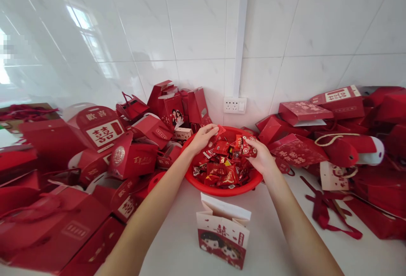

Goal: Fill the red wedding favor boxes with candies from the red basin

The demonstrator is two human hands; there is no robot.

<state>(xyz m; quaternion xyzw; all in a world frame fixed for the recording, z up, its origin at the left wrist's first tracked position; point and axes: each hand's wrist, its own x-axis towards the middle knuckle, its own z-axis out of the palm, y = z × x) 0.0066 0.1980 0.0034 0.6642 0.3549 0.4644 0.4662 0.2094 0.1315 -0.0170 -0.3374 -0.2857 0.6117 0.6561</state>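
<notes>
A round red plastic basket [226, 192] full of red-wrapped candies [229, 175] stands on the white table against the wall. Over its far left side, my left hand [204, 137] has its fingers closed on a small red candy packet [218, 131]. My right hand [260, 156], at the basket's right side, grips a red packet with a white flower pattern [249, 148]. In front of the basket, nearer to me, a white and red paper gift box [222, 238] with cartoon figures stands upright, its top open.
Red gift boxes [136, 155] are heaped along the left. Another heap of red boxes [303, 151] lies on the right, with a dark red ribbon [322, 212] in front. A wall socket [235, 105] sits behind the basket.
</notes>
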